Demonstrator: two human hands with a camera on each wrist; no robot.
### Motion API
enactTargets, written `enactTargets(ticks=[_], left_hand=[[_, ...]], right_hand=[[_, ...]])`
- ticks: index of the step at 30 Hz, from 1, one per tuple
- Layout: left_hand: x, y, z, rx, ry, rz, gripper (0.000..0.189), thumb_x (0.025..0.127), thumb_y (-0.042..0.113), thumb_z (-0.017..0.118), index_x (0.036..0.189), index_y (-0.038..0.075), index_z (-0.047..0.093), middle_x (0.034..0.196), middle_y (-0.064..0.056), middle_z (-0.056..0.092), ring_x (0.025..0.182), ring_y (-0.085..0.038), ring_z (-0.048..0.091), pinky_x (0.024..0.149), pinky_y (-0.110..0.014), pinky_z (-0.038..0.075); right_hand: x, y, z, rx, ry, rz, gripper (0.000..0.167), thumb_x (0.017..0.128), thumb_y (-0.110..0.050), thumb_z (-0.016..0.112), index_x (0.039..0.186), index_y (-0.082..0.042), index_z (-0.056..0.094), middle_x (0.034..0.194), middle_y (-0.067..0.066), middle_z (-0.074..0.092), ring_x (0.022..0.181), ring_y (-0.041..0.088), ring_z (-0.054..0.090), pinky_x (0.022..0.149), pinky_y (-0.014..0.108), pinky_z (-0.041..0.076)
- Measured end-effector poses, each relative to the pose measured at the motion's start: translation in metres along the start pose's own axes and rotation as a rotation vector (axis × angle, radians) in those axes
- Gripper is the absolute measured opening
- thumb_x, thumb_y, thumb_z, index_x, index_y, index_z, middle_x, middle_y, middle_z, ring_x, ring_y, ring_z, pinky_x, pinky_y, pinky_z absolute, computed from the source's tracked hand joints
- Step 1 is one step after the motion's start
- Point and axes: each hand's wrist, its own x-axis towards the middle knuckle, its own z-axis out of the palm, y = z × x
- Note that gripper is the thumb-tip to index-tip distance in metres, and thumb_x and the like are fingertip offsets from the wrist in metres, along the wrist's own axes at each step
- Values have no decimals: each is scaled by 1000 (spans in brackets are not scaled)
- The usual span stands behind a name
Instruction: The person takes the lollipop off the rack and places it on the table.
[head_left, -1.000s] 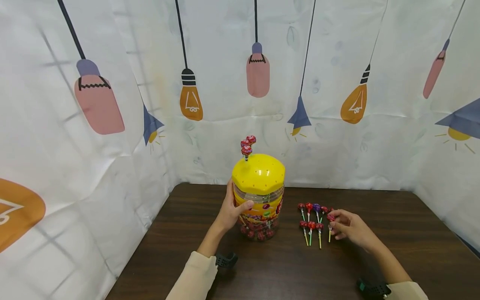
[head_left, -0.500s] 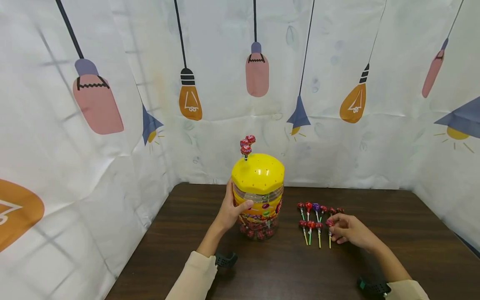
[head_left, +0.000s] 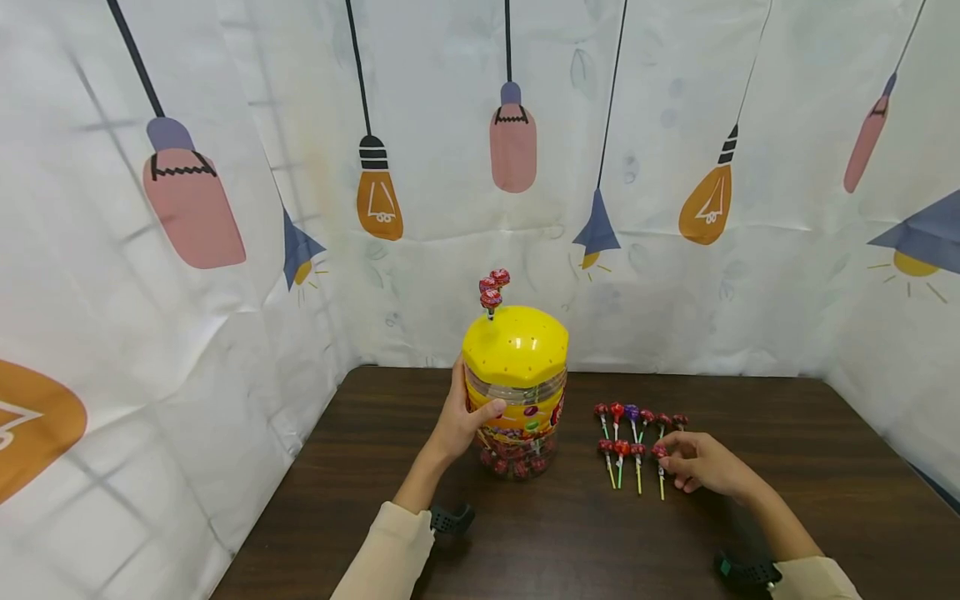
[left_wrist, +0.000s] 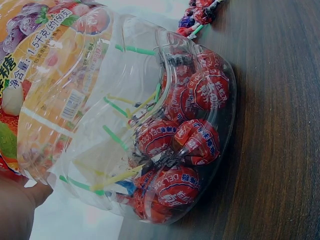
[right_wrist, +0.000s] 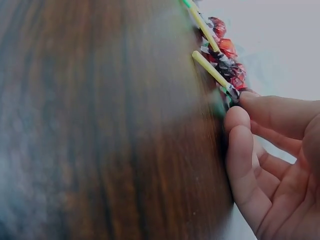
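My left hand [head_left: 463, 419] grips the side of a clear plastic jar [head_left: 517, 462] with a yellow lid [head_left: 517, 346], its thumb across the printed label. Red-wrapped lollipops [left_wrist: 175, 140] lie in the jar's bottom, sticks pointing up into it. Several more lollipops [head_left: 491, 297] stand upright in the lid's left side. To the right, my right hand [head_left: 701, 460] pinches a red lollipop [head_left: 659, 451] by its head, at the right end of a front row. Its yellow stick [right_wrist: 212, 70] points toward me, close over the table.
A back row of lollipops [head_left: 632, 412], one purple, lies behind the front row of red lollipops [head_left: 622, 449]. The brown wooden table [head_left: 570, 542] ends at a white curtain [head_left: 450, 292] printed with lamps.
My right hand has drawn the pinched lollipop a little toward me, into line with the front row. The left hand and jar have stayed put.
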Motion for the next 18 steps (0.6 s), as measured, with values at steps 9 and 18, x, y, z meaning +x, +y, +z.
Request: enactTargets(ticks=[9, 18], left_hand=[[2, 0, -1, -6, -6, 22, 93, 98, 34, 69, 163, 30, 3, 142, -8, 46, 122, -20, 57, 105, -35, 52], [0, -1, 0, -2, -2, 5, 92, 98, 34, 69, 162, 30, 4, 143, -9, 46, 122, -20, 57, 106, -35, 51]], right_hand=[[0, -3, 2, -19, 15, 24, 41, 101, -22, 65, 133, 3, 59, 83, 10, 65, 68, 20, 65, 62, 37, 60], [-9, -20, -9, -15, -46, -16, 49, 103, -19, 62, 139, 10, 48, 93, 17, 65, 74, 23, 64, 65, 38, 59]])
